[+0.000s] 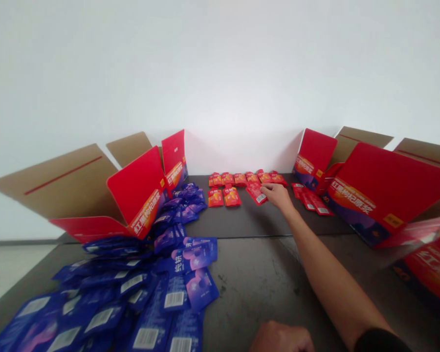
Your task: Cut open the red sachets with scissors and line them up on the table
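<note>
My right hand [277,194] reaches to the far part of the dark table and pinches the edge of a red pouch [255,193], its barcode side up. To the left of that pouch lie two red-orange pouches [231,196], and behind runs a row of similar red pouches [240,179] near the wall. My left hand [282,337] is at the bottom edge of the view, curled and cut off by the frame. Whatever its fingers hold, if anything, is hidden.
Blue-purple pouches [132,283] lie heaped at the left. An open red carton [139,195] stands behind them. At the right are more open red cartons [366,195], with a few red pouches [310,199] beside them. A seam crosses the dark table [249,274].
</note>
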A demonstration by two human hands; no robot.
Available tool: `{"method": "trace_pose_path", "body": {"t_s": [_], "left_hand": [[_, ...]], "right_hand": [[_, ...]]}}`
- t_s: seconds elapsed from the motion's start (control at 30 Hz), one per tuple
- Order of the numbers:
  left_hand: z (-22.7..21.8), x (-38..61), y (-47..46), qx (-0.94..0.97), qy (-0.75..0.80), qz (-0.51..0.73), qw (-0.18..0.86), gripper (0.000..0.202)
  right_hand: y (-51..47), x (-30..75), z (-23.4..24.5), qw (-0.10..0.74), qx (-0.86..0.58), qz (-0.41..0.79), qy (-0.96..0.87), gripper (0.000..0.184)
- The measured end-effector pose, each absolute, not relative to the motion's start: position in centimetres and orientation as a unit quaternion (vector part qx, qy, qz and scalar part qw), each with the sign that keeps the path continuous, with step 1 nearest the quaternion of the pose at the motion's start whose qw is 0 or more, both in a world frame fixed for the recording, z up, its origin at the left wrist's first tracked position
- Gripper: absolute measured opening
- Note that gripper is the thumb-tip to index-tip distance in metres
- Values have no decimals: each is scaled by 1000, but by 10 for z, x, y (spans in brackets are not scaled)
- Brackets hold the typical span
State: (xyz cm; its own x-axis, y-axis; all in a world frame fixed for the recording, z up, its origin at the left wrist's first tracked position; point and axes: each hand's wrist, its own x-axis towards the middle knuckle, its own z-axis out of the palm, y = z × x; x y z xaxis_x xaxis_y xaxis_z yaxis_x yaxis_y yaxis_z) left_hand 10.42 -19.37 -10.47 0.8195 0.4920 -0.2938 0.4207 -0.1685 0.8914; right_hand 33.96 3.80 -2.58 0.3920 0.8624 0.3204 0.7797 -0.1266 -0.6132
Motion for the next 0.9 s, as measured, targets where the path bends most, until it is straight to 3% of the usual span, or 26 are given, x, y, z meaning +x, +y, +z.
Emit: {"method": "trace_pose_path", "body": {"t_s": [0.27,0.5,0.67,0.83,0.9], "left_hand": [[-87,99,-198,766,306,57,563,21],[-79,97,-196,764,294,62,571,24],[-88,97,-197,771,287,71,564,15],[-92,98,-198,778,279,77,557,13],[-89,97,-197,773,281,82,563,17]], "right_hand": [[38,357,-61,340,-784,63,-516,32],[25,345,-49,351,-772,-23,-530,34],[18,325,-46,254,-766,-118,-578,34],[21,319,-56,189,-747,-72,-633,28],[21,322,-57,190,-742,-64,-640,38]]}}
